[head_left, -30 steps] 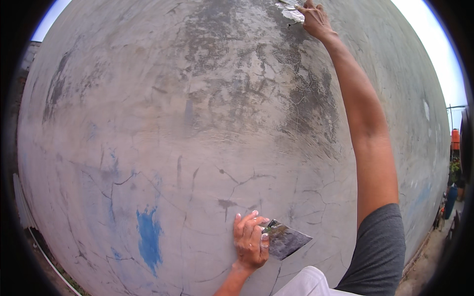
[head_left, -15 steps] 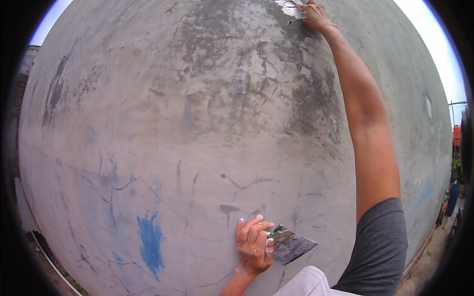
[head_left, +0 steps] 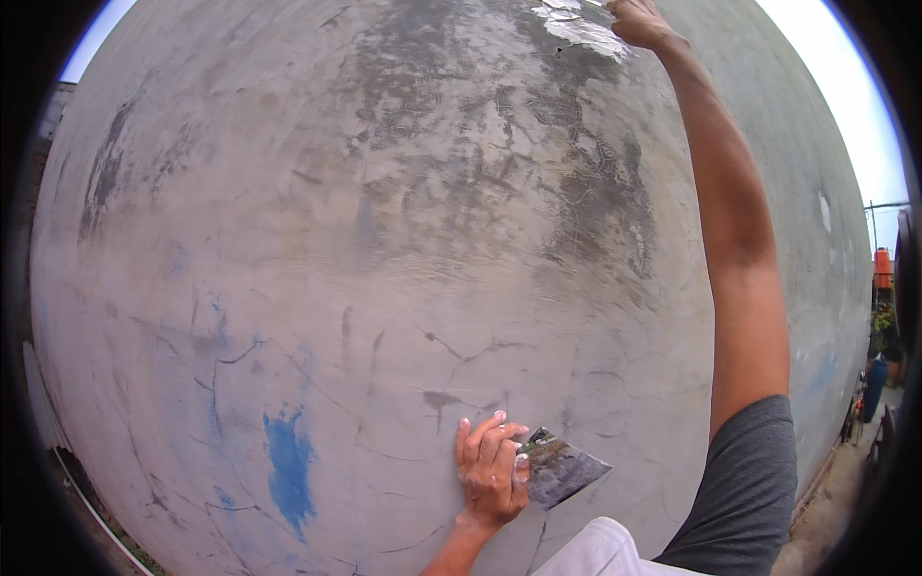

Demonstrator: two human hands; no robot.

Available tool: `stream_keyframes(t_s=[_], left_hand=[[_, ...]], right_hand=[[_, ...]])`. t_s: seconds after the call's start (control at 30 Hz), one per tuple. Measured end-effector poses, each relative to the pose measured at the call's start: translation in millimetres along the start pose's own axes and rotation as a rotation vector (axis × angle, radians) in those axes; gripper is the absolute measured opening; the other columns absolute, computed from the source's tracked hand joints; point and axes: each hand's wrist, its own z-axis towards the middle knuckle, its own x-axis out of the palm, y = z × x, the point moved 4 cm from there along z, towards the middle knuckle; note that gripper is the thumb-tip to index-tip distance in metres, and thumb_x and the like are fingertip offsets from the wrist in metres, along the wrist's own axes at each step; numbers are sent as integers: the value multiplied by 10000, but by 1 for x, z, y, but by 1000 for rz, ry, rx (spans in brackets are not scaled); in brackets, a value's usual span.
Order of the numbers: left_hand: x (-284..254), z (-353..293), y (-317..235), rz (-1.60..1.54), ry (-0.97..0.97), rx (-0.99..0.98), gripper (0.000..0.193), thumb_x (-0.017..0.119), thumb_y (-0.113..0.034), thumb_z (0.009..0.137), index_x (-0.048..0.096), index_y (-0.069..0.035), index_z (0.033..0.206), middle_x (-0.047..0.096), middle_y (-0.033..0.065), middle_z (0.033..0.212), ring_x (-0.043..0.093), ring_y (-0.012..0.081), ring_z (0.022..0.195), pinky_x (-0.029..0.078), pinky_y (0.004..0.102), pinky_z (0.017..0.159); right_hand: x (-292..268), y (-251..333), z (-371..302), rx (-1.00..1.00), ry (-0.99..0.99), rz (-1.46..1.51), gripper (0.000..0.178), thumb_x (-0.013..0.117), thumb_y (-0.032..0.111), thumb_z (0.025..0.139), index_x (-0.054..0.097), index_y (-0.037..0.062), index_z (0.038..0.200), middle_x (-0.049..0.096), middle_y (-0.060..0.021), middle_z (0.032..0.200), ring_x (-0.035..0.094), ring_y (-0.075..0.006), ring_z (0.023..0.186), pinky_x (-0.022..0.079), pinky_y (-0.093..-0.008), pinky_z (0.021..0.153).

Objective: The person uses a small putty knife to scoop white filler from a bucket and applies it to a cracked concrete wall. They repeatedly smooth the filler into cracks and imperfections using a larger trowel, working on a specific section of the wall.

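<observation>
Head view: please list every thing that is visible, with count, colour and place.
wall: one, grey with cracks and dark stains, fills the view
blue paint patch: one, blue, lower left of wall
white filler patch: one, white, top of wall by the right hand
flat metal blade: one, grey, smeared, lower centre
orange tank: one, far right
left hand: holds the blade against the wall
right hand: raised to the filler patch; what it holds is unclear
</observation>
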Motion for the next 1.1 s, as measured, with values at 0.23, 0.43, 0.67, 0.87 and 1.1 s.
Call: stream_keyframes(t_s=[0.23,0.43,0.67,0.87,1.1], left_hand=[[4,0,-3,-50,23,20,241,406,-191,858,573,-33,787,595,73,996,487,284,1119,208,492,1063],[-1,-1,0,-17,16,-7,227,412,-186,855,569,-36,787,594,68,1000,479,279,1129,213,495,1062],[3,0,0,-36,40,33,202,430,-183,841,557,-43,770,594,64,1017,464,281,1146,204,498,1062],[2,-2,1,-43,55,27,199,441,-191,842,553,-45,767,592,59,1026,465,276,1149,208,498,1060],[3,-2,2,-49,65,62,227,429,-210,863,555,-49,765,591,56,1023,463,269,1154,217,487,1062]], right_hand=[[36,4,19,24,-67,-44,415,520,90,747,561,96,1159,523,-175,1205,469,-351,1152,389,-433,969],[-9,75,-38,-98,-19,-171,486,482,51,776,531,90,1258,531,-156,1160,523,-299,1067,421,-378,921],[-25,70,-76,-63,63,-179,344,546,87,790,624,91,1124,469,-141,1257,465,-343,1149,428,-401,964],[-43,70,-61,-30,35,-141,457,481,38,764,586,105,1203,489,-165,1237,471,-343,1143,396,-402,978],[-9,71,-50,-93,-84,-148,532,478,3,738,550,114,1253,505,-175,1200,479,-373,1103,398,-414,963]])
